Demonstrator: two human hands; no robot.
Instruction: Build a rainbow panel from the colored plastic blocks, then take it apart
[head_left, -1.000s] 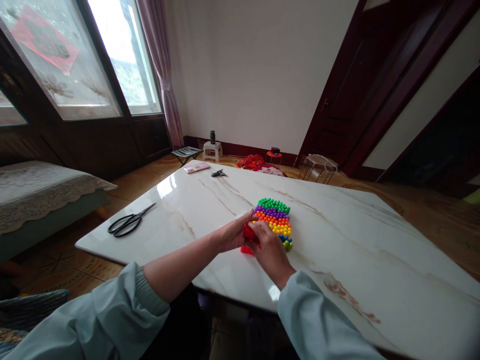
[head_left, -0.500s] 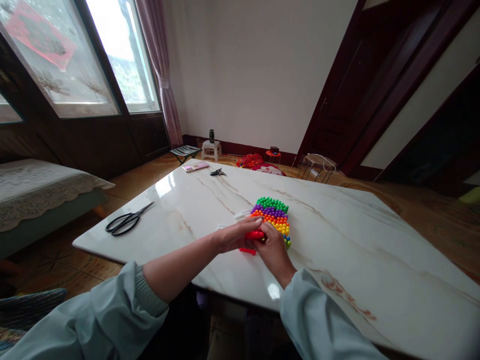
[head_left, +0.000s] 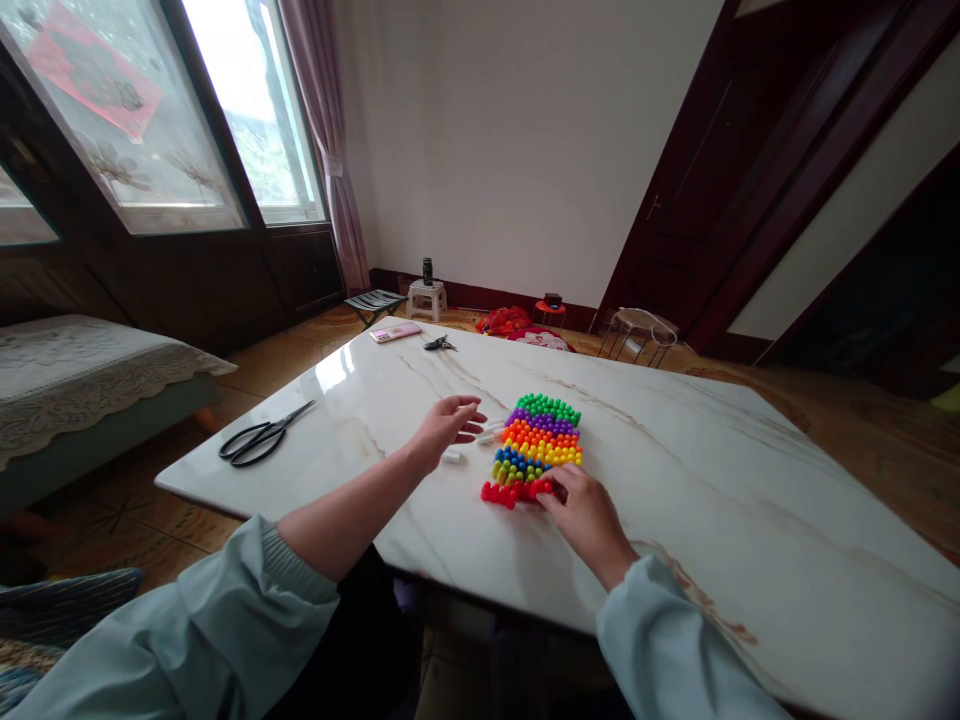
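Observation:
A block of round plastic beads (head_left: 541,438) lies on the table in coloured bands: green, purple, orange, yellow, blue and olive. Along its near edge sit red beads (head_left: 501,494). My right hand (head_left: 591,515) has its thumb and fingers closed on the right end of the red beads; the fingertips partly cover them. To the left of the block my left hand (head_left: 448,428) hovers with fingers apart and nothing in them. Small white pieces (head_left: 453,456) lie under and beside it; their kind is unclear.
Black-handled scissors (head_left: 259,440) lie at the left of the marble-patterned table (head_left: 720,480). Toward the far edge are a pink phone (head_left: 395,332) and a bunch of keys (head_left: 439,344). Beyond stand stools, and a cloth-covered seat (head_left: 97,370) is at the left.
My hands have come apart from around the red beads. The left moved up and left and opened; the right moved slightly right, and the red beads now lie along the block's near edge.

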